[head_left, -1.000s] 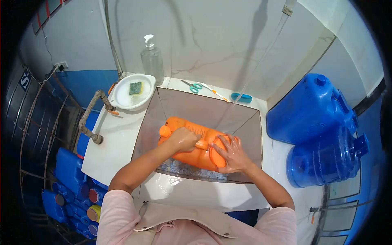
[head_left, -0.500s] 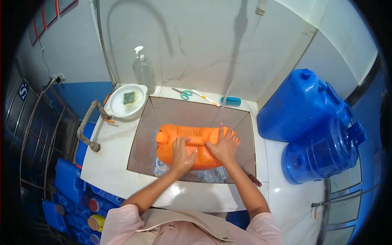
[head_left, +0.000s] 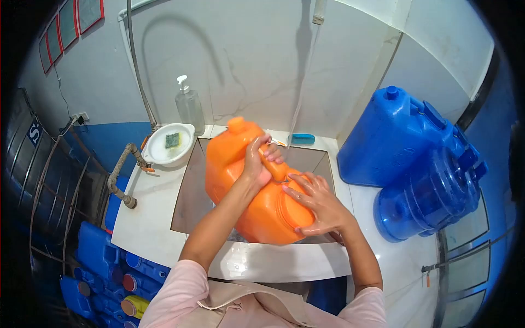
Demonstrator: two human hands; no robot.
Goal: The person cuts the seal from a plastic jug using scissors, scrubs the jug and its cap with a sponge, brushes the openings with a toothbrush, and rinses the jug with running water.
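An orange plastic jerrycan is tilted over the sink, its small spout cap pointing up and away to the left. My left hand wraps around its moulded handle. Fingers spread, my right hand lies against the end with the wide round orange lid. Both hands look wet. Behind the jerrycan, a thin stream of water runs down from a pipe outlet. Most of the sink bottom is hidden by the jerrycan.
A white basin with a sponge stands at the left, beside a pump bottle. A blue brush lies on the back ledge. Large blue containers stand at the right. Blue jugs crowd the lower left.
The jerrycan has gone from lying level in the sink to raised and tilted, closer to me. My left hand has closed around its handle; my right hand has shifted to the lid's near side.
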